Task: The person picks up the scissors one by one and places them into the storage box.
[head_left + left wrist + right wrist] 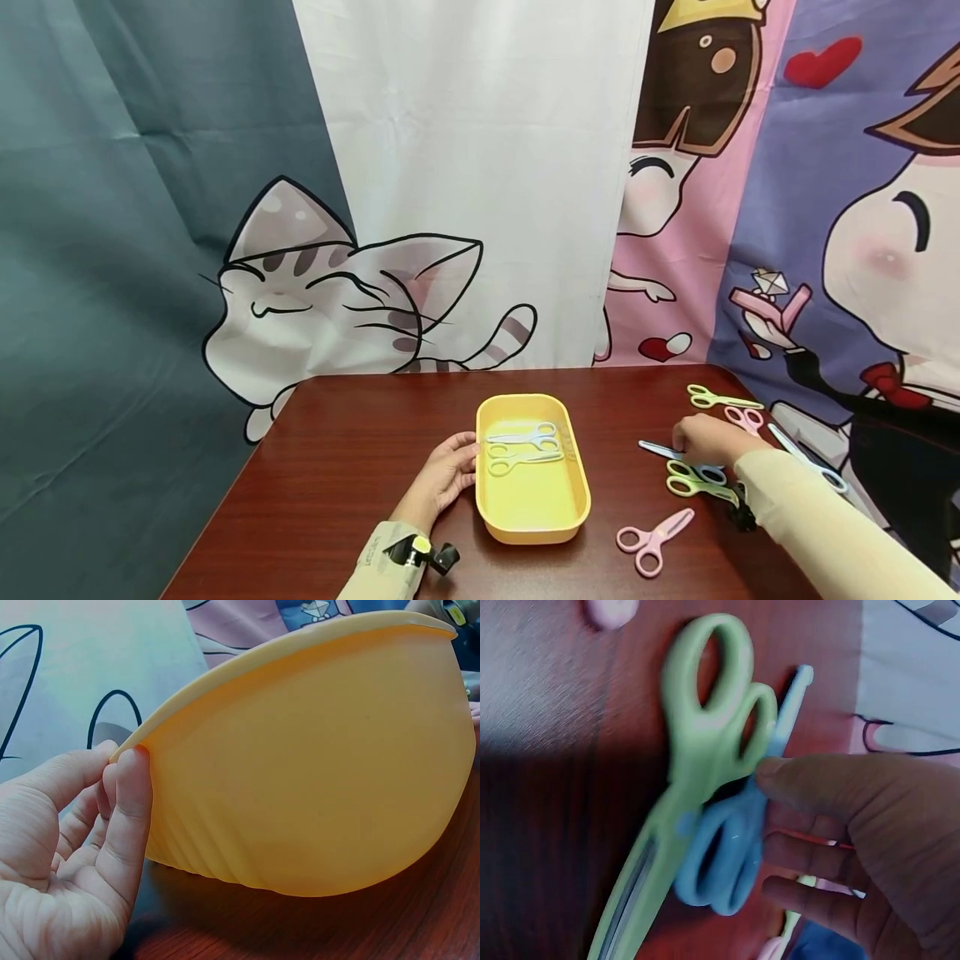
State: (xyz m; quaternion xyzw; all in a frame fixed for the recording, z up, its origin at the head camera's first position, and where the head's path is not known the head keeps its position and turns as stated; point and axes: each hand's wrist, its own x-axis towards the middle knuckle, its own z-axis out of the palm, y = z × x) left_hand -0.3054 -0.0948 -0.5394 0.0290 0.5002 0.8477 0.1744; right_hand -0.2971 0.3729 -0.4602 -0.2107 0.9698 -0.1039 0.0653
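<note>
My left hand (448,469) pinches the left rim of a yellow tray (532,537), thumb over the edge and fingers against the outer wall (300,765). Inside the tray lie light-blue scissors (546,430) and yellow-green scissors (501,467), side by side. At the right, my right hand (708,439) reaches down over blue scissors (735,847) and grips them near the pivot with thumb and fingers; its index fingertip is hidden. Against them lie green scissors (705,742), partly overlapping the blue handles.
Pink scissors (652,542) lie in front of the right hand. Beyond it are yellow-green scissors (723,401), another pink pair (744,417) and light-blue scissors (806,458) near the right edge of the brown table (360,467). A printed curtain (480,167) hangs behind.
</note>
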